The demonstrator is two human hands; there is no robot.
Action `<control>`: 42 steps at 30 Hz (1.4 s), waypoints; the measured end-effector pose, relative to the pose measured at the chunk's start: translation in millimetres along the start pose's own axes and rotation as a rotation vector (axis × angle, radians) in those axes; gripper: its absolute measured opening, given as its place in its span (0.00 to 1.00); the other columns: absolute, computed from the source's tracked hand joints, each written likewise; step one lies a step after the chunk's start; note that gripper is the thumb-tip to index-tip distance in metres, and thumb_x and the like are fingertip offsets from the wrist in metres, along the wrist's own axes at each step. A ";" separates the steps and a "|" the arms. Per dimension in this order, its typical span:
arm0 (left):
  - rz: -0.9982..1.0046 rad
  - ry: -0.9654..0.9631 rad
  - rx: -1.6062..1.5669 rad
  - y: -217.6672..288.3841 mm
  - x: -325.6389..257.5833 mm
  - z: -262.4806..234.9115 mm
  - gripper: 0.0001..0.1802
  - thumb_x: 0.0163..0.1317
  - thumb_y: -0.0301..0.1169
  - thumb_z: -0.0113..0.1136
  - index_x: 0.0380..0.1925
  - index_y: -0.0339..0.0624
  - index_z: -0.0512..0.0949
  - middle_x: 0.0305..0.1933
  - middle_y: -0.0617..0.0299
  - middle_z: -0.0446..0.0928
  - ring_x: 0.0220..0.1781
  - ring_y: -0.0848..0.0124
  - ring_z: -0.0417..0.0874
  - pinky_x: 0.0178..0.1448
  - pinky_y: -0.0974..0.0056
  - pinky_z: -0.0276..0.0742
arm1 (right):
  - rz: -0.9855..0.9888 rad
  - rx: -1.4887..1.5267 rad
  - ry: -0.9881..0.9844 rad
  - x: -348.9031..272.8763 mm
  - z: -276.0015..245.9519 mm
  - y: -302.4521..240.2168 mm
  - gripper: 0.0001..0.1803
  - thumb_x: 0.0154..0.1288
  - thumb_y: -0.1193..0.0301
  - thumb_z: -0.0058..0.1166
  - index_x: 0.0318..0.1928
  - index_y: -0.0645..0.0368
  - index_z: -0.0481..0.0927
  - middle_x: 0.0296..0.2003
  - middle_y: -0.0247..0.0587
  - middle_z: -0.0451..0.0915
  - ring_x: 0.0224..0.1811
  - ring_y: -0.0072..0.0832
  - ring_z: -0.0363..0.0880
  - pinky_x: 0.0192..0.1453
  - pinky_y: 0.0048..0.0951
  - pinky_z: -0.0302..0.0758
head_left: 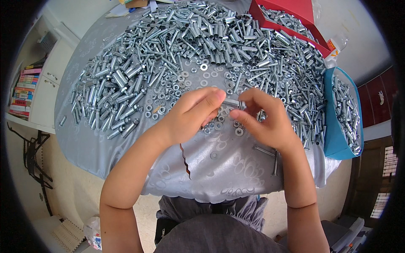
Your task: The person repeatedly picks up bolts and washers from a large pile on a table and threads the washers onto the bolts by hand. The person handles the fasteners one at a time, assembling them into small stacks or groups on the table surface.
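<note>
Between my two hands, over the near middle of the table, is a metal expansion bolt [230, 102] with a smooth sleeve. My left hand [192, 110] is closed round its left part, the thumb lying along the top. At the other end, the fingertips of my right hand [270, 120] pinch around a nut or washer [241, 105]. The fingers partly hide that end. Loose flat washers [218, 125] and hex nuts [176, 93] lie beneath and beyond my hands. Two long bolts [276, 162] rest beside my right wrist.
A broad heap of metal sleeves and bolts [202, 33] covers the far side. Sleeved bolts [120, 84] pile up at left. A red box [291, 31] stands at far right, a blue bin [331, 116] at right. The grey tablecloth [202, 177] has a dark wavy slit [184, 162].
</note>
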State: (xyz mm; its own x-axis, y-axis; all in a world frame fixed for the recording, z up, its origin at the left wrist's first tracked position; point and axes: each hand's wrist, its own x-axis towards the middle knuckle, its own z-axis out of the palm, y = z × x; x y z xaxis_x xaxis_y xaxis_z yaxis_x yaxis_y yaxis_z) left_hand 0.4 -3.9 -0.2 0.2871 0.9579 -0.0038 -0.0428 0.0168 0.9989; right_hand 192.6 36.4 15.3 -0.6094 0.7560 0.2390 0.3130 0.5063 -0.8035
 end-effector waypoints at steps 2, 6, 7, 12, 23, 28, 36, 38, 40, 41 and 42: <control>-0.013 -0.014 -0.001 3.0 -0.7 -0.4 0.21 0.68 0.46 0.39 0.21 0.43 0.65 0.17 0.72 0.60 0.20 0.83 0.58 0.25 0.75 0.56 | 0.033 0.035 -0.043 -0.7 0.4 3.1 0.13 0.58 0.65 0.57 0.30 0.64 0.74 0.16 0.37 0.72 0.17 0.22 0.70 0.23 0.24 0.67; 0.016 -0.040 0.035 0.1 0.8 0.4 0.21 0.68 0.46 0.39 0.22 0.43 0.65 0.17 0.72 0.60 0.20 0.82 0.58 0.26 0.75 0.57 | 0.069 0.068 -0.074 -1.9 -3.8 3.6 0.14 0.59 0.64 0.56 0.28 0.64 0.74 0.16 0.37 0.71 0.18 0.22 0.70 0.23 0.24 0.67; 0.006 -0.037 0.024 0.2 0.8 0.8 0.21 0.68 0.46 0.39 0.22 0.43 0.65 0.17 0.72 0.60 0.20 0.82 0.58 0.26 0.75 0.57 | 0.026 0.053 -0.029 -1.4 -3.6 1.1 0.14 0.59 0.64 0.55 0.27 0.64 0.74 0.16 0.37 0.71 0.18 0.22 0.70 0.23 0.24 0.66; -0.019 -0.026 -0.003 0.9 -0.7 1.8 0.22 0.68 0.47 0.39 0.23 0.42 0.66 0.17 0.72 0.60 0.20 0.82 0.58 0.26 0.74 0.57 | 0.014 0.054 -0.032 0.2 -3.1 -2.6 0.14 0.59 0.64 0.55 0.27 0.64 0.75 0.16 0.37 0.71 0.18 0.23 0.69 0.24 0.24 0.66; 0.023 -0.002 0.153 0.8 -0.1 -1.1 0.22 0.68 0.47 0.40 0.27 0.38 0.68 0.19 0.71 0.63 0.23 0.80 0.62 0.27 0.71 0.61 | -0.190 -0.077 0.039 0.4 3.9 3.9 0.11 0.59 0.68 0.55 0.33 0.65 0.74 0.20 0.42 0.70 0.20 0.27 0.69 0.25 0.28 0.67; 0.129 0.053 0.358 0.3 -0.5 -1.4 0.18 0.67 0.43 0.44 0.28 0.37 0.68 0.18 0.61 0.65 0.21 0.70 0.66 0.28 0.65 0.63 | 0.115 0.094 -0.074 -2.6 5.2 0.0 0.18 0.65 0.60 0.48 0.27 0.63 0.71 0.17 0.39 0.66 0.18 0.25 0.66 0.23 0.26 0.65; 0.493 0.161 0.772 -6.2 2.4 -0.8 0.14 0.65 0.39 0.46 0.32 0.39 0.68 0.20 0.52 0.66 0.22 0.56 0.70 0.28 0.59 0.64 | 0.564 0.806 -0.232 2.5 -0.8 -2.3 0.25 0.68 0.53 0.38 0.19 0.57 0.65 0.13 0.27 0.56 0.13 0.19 0.58 0.20 0.20 0.59; 0.400 0.213 0.630 -2.8 0.1 4.8 0.14 0.66 0.40 0.45 0.31 0.40 0.69 0.19 0.55 0.66 0.21 0.59 0.70 0.28 0.61 0.64 | 0.527 0.829 -0.187 3.2 -1.0 -2.9 0.25 0.68 0.52 0.39 0.19 0.57 0.65 0.12 0.27 0.57 0.13 0.20 0.58 0.20 0.20 0.59; 0.333 0.292 0.401 -4.2 0.3 3.5 0.16 0.67 0.42 0.43 0.30 0.40 0.68 0.20 0.59 0.65 0.21 0.66 0.68 0.28 0.64 0.64 | 0.438 0.831 -0.088 4.0 0.0 -5.7 0.26 0.67 0.51 0.40 0.19 0.57 0.65 0.12 0.27 0.57 0.13 0.20 0.59 0.21 0.20 0.59; 0.311 0.345 0.244 -7.2 2.8 -2.2 0.18 0.67 0.43 0.41 0.28 0.40 0.67 0.20 0.62 0.64 0.21 0.70 0.66 0.28 0.66 0.63 | 0.436 0.895 -0.033 4.3 -2.2 -5.0 0.25 0.67 0.52 0.40 0.19 0.56 0.66 0.12 0.28 0.58 0.14 0.20 0.60 0.21 0.20 0.58; 0.289 0.396 0.087 -7.0 5.0 -8.2 0.20 0.68 0.45 0.40 0.26 0.40 0.66 0.21 0.65 0.62 0.22 0.75 0.64 0.29 0.68 0.63 | 0.431 0.896 0.017 4.8 -5.3 -3.7 0.24 0.67 0.53 0.40 0.19 0.56 0.66 0.13 0.28 0.58 0.14 0.20 0.60 0.21 0.20 0.57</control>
State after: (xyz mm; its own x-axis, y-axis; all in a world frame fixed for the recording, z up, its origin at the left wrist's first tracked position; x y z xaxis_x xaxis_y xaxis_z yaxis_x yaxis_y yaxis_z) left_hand -5.8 3.2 -7.6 -0.1113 0.9554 0.2734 0.0180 -0.2731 0.9618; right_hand 192.4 40.3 22.3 -0.5605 0.8108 -0.1686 -0.1646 -0.3086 -0.9368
